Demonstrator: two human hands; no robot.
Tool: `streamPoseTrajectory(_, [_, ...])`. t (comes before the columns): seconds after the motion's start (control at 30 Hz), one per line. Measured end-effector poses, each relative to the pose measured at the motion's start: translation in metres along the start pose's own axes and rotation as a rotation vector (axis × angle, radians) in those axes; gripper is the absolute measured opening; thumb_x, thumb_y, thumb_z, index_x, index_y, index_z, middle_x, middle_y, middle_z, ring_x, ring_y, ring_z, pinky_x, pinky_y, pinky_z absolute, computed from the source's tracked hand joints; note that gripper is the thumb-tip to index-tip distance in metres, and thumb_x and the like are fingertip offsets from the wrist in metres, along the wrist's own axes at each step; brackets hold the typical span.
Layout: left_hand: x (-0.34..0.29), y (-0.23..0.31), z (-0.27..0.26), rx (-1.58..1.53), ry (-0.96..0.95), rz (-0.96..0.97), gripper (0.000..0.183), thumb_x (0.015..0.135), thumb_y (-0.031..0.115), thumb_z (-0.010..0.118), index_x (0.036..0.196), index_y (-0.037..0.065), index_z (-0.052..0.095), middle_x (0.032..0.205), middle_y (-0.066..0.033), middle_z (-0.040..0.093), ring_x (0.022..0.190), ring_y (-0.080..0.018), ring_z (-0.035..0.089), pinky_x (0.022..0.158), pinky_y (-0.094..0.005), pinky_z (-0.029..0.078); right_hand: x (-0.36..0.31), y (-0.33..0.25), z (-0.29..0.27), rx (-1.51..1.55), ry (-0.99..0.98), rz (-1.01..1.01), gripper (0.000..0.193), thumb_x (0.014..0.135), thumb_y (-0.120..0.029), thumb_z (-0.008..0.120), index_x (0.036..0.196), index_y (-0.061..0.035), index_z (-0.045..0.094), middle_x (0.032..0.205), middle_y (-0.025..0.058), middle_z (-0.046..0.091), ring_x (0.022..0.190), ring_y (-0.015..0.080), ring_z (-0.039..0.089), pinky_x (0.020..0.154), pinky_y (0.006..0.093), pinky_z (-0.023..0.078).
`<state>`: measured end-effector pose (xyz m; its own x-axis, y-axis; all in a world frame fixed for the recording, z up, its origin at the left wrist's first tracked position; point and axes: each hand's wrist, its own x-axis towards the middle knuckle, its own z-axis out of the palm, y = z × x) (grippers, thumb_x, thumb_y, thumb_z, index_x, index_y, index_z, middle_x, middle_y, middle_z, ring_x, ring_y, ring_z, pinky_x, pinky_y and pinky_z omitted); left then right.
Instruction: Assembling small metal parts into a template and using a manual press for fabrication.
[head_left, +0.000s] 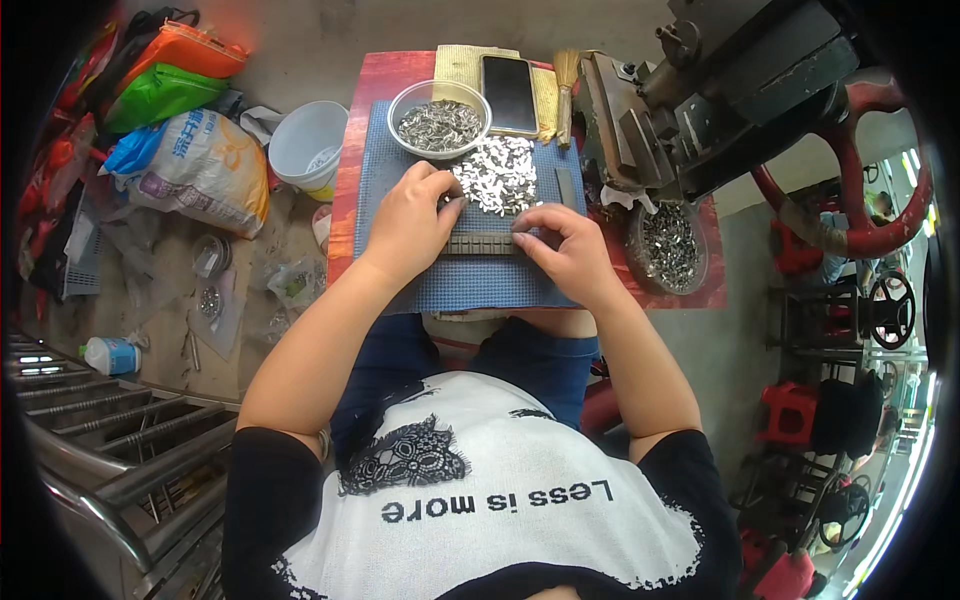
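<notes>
While left hand (408, 225) and right hand (570, 250), fingers narrowed, flank the slotted bar (480, 244), best steady it flat on blue mat (470, 287); cannot tell what's pinched.

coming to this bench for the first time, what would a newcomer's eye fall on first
Probably the heap of small white pieces, bright against the blue mat at the middle of the workbench, with the dark grooved bar lying just nearer the person. Next might come the large red wheel on the machine at upper right, then the orange bag and green bag at upper left.
</notes>
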<state>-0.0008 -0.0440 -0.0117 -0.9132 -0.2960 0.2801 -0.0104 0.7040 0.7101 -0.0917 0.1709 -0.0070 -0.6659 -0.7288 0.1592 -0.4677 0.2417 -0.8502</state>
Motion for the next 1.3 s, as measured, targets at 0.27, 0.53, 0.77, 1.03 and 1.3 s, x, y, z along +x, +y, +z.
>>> streamPoseTrajectory(0.27, [-0.011, -0.006, -0.010, 0.046, -0.105, 0.021, 0.013, 0.084, 0.013, 0.071, 0.094, 0.005, 0.067, 0.099, -0.0139, 0.060, 0.092, -0.0349, 0.063, 0.081, -0.0444, 0.051, -0.004, -0.002, -0.013, -0.200, -0.058, -0.086, 0.015, 0.082, -0.006, 0.075, 0.096, -0.0019, 0.071, 0.102, 0.0049, 0.065, 0.088, 0.0137, 0.062, 0.075, 0.0260, 0.049])
streamPoseTrajectory(0.53, [-0.010, -0.008, -0.011, 0.037, -0.113, 0.046, 0.012, 0.085, 0.012, 0.070, 0.095, 0.005, 0.067, 0.100, -0.0139, 0.060, 0.096, -0.0351, 0.062, 0.083, -0.0440, 0.050, 0.006, 0.000, -0.016, -0.179, 0.087, 0.040, 0.014, 0.082, -0.011, 0.075, 0.094, -0.0038, 0.074, 0.090, 0.0100, 0.068, 0.082, 0.0254, 0.067, 0.073, 0.0327, 0.052])
streamPoseTrajectory(0.77, [-0.010, -0.011, -0.009, 0.089, -0.100, 0.090, 0.014, 0.089, 0.013, 0.066, 0.097, 0.003, 0.066, 0.103, -0.0153, 0.061, 0.102, -0.0360, 0.061, 0.088, -0.0448, 0.049, 0.015, -0.001, -0.015, -0.382, 0.039, 0.078, 0.013, 0.081, -0.013, 0.076, 0.089, -0.0029, 0.073, 0.088, 0.0106, 0.066, 0.085, 0.0296, 0.064, 0.079, 0.0374, 0.051])
streamPoseTrajectory(1.03, [-0.007, -0.004, -0.020, 0.024, -0.174, -0.039, 0.016, 0.087, 0.014, 0.069, 0.098, 0.002, 0.067, 0.104, -0.0152, 0.060, 0.097, -0.0336, 0.062, 0.086, -0.0418, 0.050, 0.012, 0.005, -0.014, -0.478, 0.072, -0.211, 0.011, 0.080, -0.008, 0.076, 0.086, -0.0013, 0.070, 0.087, 0.0101, 0.063, 0.084, 0.0278, 0.062, 0.074, 0.0366, 0.051])
streamPoseTrajectory(1.3, [-0.019, -0.002, -0.037, -0.152, -0.337, -0.042, 0.015, 0.082, 0.011, 0.073, 0.090, 0.000, 0.068, 0.100, -0.0136, 0.062, 0.081, -0.0258, 0.064, 0.076, -0.0363, 0.052, 0.011, 0.007, -0.015, -0.481, 0.063, -0.232, 0.012, 0.081, -0.004, 0.072, 0.091, -0.0016, 0.065, 0.088, 0.0109, 0.062, 0.087, 0.0294, 0.061, 0.079, 0.0374, 0.049])
